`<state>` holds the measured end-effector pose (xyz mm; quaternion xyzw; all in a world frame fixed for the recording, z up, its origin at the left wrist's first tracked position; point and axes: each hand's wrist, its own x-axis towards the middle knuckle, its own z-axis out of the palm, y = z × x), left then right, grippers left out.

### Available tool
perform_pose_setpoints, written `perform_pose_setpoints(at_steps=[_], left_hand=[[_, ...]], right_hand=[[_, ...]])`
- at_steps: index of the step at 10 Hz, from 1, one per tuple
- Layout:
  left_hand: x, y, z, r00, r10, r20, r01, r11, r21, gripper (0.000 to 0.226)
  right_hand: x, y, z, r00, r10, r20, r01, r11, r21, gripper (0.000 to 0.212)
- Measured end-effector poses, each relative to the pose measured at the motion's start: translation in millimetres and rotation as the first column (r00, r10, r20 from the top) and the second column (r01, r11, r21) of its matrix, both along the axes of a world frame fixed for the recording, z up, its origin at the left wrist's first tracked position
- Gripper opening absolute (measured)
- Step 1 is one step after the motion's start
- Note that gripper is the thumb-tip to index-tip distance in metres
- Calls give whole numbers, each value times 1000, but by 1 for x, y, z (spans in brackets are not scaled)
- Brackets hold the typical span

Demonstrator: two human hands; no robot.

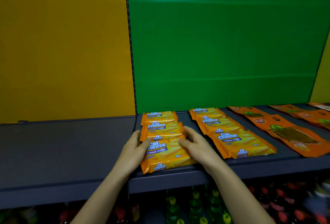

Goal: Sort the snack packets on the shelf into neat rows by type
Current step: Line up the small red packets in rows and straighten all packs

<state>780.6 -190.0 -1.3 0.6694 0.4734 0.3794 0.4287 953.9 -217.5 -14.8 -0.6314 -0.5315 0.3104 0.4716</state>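
Note:
A row of orange Cal Cheese wafer packets runs front to back on the dark shelf (pixel 71 152). The front packet (pixel 166 156) lies flat between my hands. My left hand (pixel 135 147) presses its left edge, thumb on top. My right hand (pixel 194 143) rests on its right side, fingers spread over the packet. A second row of Cal Cheese packets (pixel 230 138) lies to the right. Further right lie orange flat pouches (pixel 285 131) with green labels, in a row going back.
Behind the shelf stand a yellow back panel (pixel 62 45) and a green one (pixel 223 45). More orange pouches (pixel 314 116) lie at the far right. Bottles with yellow, green and red caps (pixel 196 204) fill the shelf below.

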Motion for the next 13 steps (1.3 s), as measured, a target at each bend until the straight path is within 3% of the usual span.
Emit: perform_pose_setpoints(at_steps=[1, 2, 3, 5, 7, 10, 12, 13], left_hand=[[-7, -14, -3, 998, -53, -46, 52, 999, -10, 30], [-11, -18, -6, 979, -55, -195, 70, 995, 70, 55], [-13, -11, -4, 972, -134, -194, 136, 991, -2, 76], [-19, 7, 0, 974, -226, -23, 220, 965, -140, 85], [-16, 4, 4, 975, -219, 31, 221, 969, -111, 67], [-17, 9, -5, 987, -162, -1, 162, 986, -35, 66], [-21, 6, -5, 975, -198, 102, 203, 979, -31, 37], [-29, 9, -5, 989, -41, 142, 14, 982, 187, 49]], right_hand=[[5, -6, -4, 991, 46, -124, -45, 999, 11, 37], [5, -5, -10, 991, 66, -115, -65, 998, 11, 45], [2, -3, -11, 997, 46, -62, -46, 999, -1, 55], [-2, -1, -5, 998, 46, -44, -48, 997, -60, 61], [-7, -5, -1, 999, 43, 6, -43, 999, -17, 55], [-6, -2, -4, 999, 34, 33, -33, 999, -7, 51], [-2, -11, -2, 1000, 16, 12, -17, 999, 30, 50], [9, -39, 9, 998, -51, 37, 43, 982, 186, 47]])
